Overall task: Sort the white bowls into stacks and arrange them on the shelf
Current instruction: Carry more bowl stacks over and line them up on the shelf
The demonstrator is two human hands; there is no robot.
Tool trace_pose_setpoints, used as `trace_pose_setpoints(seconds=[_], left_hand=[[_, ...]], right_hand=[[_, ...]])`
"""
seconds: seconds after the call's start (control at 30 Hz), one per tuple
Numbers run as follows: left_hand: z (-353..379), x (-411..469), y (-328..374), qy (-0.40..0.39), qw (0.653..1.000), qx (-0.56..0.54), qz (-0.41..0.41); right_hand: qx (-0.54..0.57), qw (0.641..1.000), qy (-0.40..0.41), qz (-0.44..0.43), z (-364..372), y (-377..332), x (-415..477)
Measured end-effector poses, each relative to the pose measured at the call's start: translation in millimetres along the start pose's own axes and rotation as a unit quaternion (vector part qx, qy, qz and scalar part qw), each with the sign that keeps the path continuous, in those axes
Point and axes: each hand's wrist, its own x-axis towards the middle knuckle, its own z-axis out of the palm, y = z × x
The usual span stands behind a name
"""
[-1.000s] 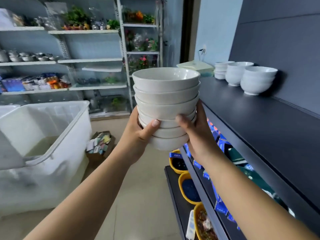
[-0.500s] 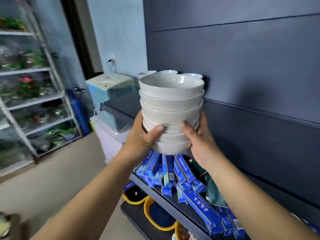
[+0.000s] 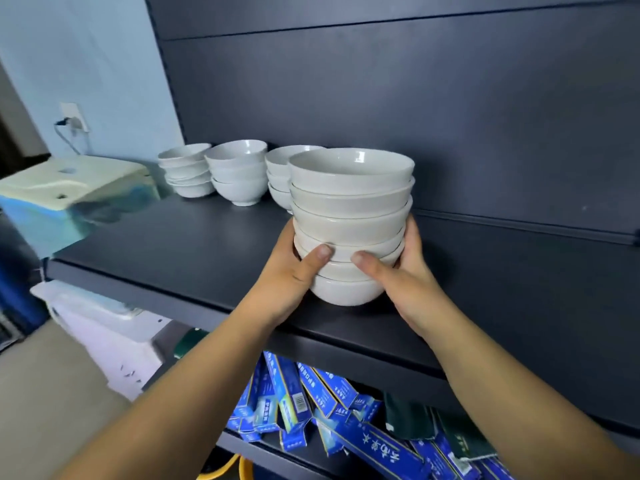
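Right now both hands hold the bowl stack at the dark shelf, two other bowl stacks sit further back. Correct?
Not quite: the head view shows three other stacks: far stack, middle stack, near stack. The rest holds: left hand and right hand hold the held stack at the dark shelf.

Glazed ceramic with a soft gloss on the stack of white bowls at frame centre, same sheen on the three bowl stacks behind. Smooth, matt dark finish across the shelf and back panel. Glossy printed cardboard on the blue boxes, lower middle.
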Motion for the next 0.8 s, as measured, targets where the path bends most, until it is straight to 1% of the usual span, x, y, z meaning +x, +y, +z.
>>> trace_pose_setpoints(seconds=[0.23, 0.37, 0.53, 0.7, 0.8], left_hand=[[-3, 44, -16, -0.080, 0.996, -0.040, -0.012], [-5, 70, -26, -0.109, 0.991, -0.064, -0.035], [-6, 96, -32, -0.104, 0.987, -0.095, -0.076], [-5, 115, -32, -0.083, 0.981, -0.100, -0.148], [-2, 124, -33, -0.076, 0.969, -0.114, -0.208]], right_hand=[[-0.112, 0.991, 0.062, 0.039, -12, -3, 21], [-0.136, 0.984, 0.096, 0.055, -17, -1, 37], [-0.135, 0.981, 0.128, 0.048, -19, 5, 65], [-0.127, 0.978, 0.155, 0.049, -24, 14, 95], [-0.121, 0.977, 0.167, 0.047, -25, 20, 113]])
